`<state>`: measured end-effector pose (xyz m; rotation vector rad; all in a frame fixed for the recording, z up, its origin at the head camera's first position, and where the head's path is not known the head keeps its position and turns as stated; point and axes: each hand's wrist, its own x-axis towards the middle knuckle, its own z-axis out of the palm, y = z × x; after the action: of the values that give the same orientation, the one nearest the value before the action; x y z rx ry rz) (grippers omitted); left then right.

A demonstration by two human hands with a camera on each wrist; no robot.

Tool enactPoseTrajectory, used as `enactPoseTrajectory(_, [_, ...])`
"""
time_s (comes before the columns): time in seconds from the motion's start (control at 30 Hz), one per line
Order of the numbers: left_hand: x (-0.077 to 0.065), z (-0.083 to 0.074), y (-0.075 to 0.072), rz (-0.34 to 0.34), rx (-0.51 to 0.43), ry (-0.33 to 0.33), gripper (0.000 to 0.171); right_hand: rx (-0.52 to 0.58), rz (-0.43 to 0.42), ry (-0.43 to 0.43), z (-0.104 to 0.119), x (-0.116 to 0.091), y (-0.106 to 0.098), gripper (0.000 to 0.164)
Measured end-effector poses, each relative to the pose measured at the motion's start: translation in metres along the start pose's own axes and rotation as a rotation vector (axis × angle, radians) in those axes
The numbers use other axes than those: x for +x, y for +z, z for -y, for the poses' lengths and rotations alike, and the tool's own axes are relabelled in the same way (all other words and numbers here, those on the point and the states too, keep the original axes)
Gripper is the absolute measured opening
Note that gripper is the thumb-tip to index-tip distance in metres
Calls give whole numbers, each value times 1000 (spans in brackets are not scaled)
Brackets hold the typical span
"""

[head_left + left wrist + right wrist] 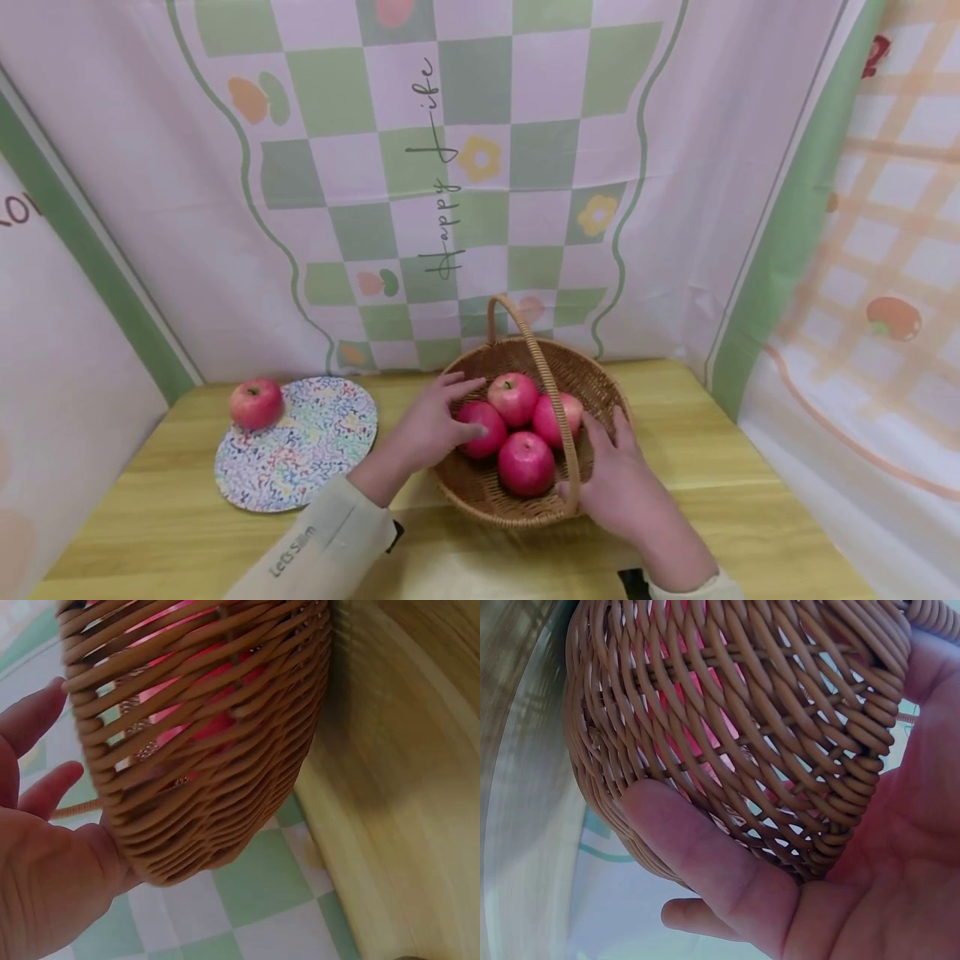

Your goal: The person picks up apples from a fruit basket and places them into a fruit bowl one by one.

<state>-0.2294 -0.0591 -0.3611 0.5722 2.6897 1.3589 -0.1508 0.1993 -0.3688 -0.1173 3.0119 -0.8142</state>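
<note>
Mat (300, 467) left of basket (495, 510)

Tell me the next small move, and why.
Probably move the left hand over to the lone apple on the patterned mat: four apples sit in the basket, this one lies outside it, and the left hand is nearer. The right hand, at the basket's right side, could steady the basket.

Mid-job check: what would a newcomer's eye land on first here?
Likely the four pinkish-red apples grouped inside the wicker basket, with the left hand and right hand at its two sides. Next, a lone apple on the far-left edge of the multicoloured mat, left of the basket in the head view. Behind, the checked backdrop reads "Happy Life" sideways.
</note>
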Motion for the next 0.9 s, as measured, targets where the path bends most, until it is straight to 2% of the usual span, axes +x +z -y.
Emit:
enactPoseTrajectory(0.7, [7,4,8,8,-8,-77,66,-18,-20,-10,4,-1,1,103])
enactPoseTrajectory(0.9, [6,7,9,14,32,-83,66,-36,-57,-29,6,-4,1,100])
